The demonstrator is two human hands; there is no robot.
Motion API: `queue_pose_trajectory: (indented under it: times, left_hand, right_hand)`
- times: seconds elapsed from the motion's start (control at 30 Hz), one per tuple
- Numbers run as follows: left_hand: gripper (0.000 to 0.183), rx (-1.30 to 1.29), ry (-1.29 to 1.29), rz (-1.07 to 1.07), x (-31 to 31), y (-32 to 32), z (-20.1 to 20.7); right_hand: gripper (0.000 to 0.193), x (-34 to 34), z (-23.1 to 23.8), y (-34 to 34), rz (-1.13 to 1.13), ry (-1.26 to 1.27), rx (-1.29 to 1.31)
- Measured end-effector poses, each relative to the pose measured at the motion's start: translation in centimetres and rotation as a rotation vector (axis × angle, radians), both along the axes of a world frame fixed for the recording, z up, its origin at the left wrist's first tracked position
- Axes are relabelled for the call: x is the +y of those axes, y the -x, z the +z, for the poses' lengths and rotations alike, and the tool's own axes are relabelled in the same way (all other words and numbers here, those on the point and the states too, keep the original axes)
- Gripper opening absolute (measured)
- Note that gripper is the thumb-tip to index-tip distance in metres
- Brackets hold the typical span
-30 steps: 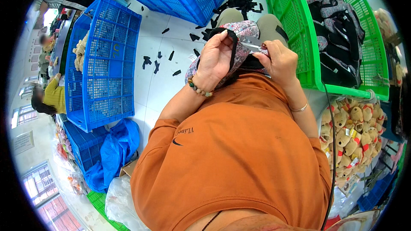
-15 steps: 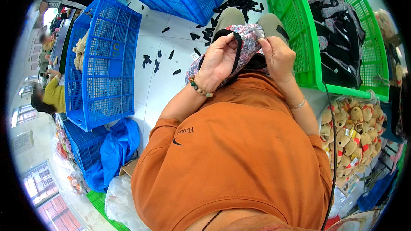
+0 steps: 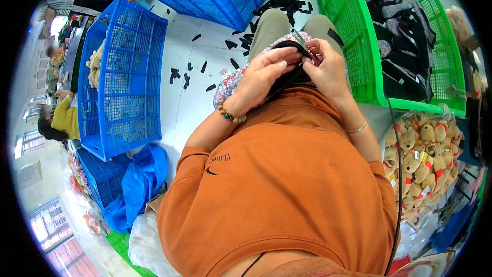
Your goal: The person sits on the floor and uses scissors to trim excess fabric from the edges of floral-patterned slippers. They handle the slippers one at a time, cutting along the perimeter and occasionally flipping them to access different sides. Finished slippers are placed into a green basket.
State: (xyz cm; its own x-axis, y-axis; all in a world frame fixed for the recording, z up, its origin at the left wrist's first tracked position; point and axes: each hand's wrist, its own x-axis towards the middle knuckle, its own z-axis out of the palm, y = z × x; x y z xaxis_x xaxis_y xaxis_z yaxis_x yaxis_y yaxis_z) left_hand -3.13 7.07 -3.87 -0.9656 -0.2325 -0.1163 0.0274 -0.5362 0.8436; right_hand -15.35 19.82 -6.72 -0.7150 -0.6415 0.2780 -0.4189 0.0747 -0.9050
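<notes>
Over my knees lies a floral fabric piece (image 3: pixel 229 86) with a black edge and black inner side. The fingers of my left hand (image 3: pixel 266 74) are closed on its black edge. Close beside them, my right hand (image 3: pixel 329 71) is closed on small scissors (image 3: pixel 299 37), of which a thin metal tip and a bit of red show. The tip lies against the fabric; the rest of the tool is hidden by my fingers. The cloth between my hands is partly covered by them.
At my right stands a green crate (image 3: pixel 366 46) of black and floral cloth pieces, with tan plush toys (image 3: pixel 425 159) heaped behind it. Blue crates (image 3: pixel 130 82) stand left and ahead. Black scraps (image 3: pixel 287 5) litter the floor. A person in yellow (image 3: pixel 65 118) is far left.
My hands have drawn closer together, and my right hand has turned inward with the scissors. The fabric's black side now faces up between my fingers, where the floral side showed before.
</notes>
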Motion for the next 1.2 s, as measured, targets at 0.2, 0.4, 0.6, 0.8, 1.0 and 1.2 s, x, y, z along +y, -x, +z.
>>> queue_pose_trajectory:
  times: [0.2,0.4,0.6,0.8,1.0,1.2]
  left_hand:
    - [0.032,0.221,1.425,0.289,-2.1,-0.2,3.2]
    - [0.027,0.338,1.512,-0.055,-6.6,3.3,1.7]
    - [0.01,-0.002,0.909,-0.591,-9.5,4.8,2.1]
    - [0.013,-0.109,0.347,-0.762,-9.8,3.1,1.3]
    - [0.014,-0.077,0.265,-0.681,-9.0,1.7,0.0]
    - [0.016,-0.128,0.691,-0.62,-10.2,3.7,0.8]
  right_hand:
    - [0.032,-0.2,-0.1,0.3,0.134,0.208,-0.379]
    - [0.03,0.0,0.9,0.5,0.304,0.228,-0.482]
    - [0.029,0.1,1.3,0.0,0.394,0.217,-0.559]
    - [0.026,0.5,2.3,-0.4,0.558,0.098,-0.639]
    - [0.018,-0.1,0.8,-1.3,0.533,0.159,-0.586]
    - [0.014,-1.6,-0.3,-0.8,0.286,0.05,-0.246]
